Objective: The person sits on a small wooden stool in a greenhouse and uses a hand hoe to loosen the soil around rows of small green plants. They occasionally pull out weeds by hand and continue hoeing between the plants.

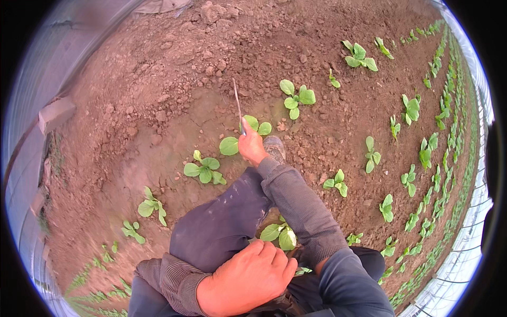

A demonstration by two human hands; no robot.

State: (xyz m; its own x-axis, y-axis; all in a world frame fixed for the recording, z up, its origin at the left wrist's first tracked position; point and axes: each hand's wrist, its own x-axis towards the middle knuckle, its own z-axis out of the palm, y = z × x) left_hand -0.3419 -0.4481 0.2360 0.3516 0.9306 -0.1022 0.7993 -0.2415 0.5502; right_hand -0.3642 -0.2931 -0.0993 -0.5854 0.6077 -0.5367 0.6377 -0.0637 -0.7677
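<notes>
My right hand (252, 144) reaches forward, closed around a thin, slightly bent tool (237, 99) whose long narrow end points away over the soil. A greyish, shiny part of it shows by the fingers; its exact kind is unclear. Round green leaves of a young leafy plant (229, 146) lie beside and partly behind this hand. My left hand (253, 271) is curled in a loose fist low in the picture, above my lap, its palm and fingertips hidden. Nothing shows in it. Just beyond its knuckles grows another leafy seedling (287, 239), partly covered by my right sleeve.
A shoe (275, 148) stands on the reddish-brown soil (178, 71) right beside my right hand. Seedlings grow close by at front (295, 99) and left (204, 170); several rows (425, 152) run along the right. Plastic sheeting (59, 59) and a brick-like block (56, 114) border the left.
</notes>
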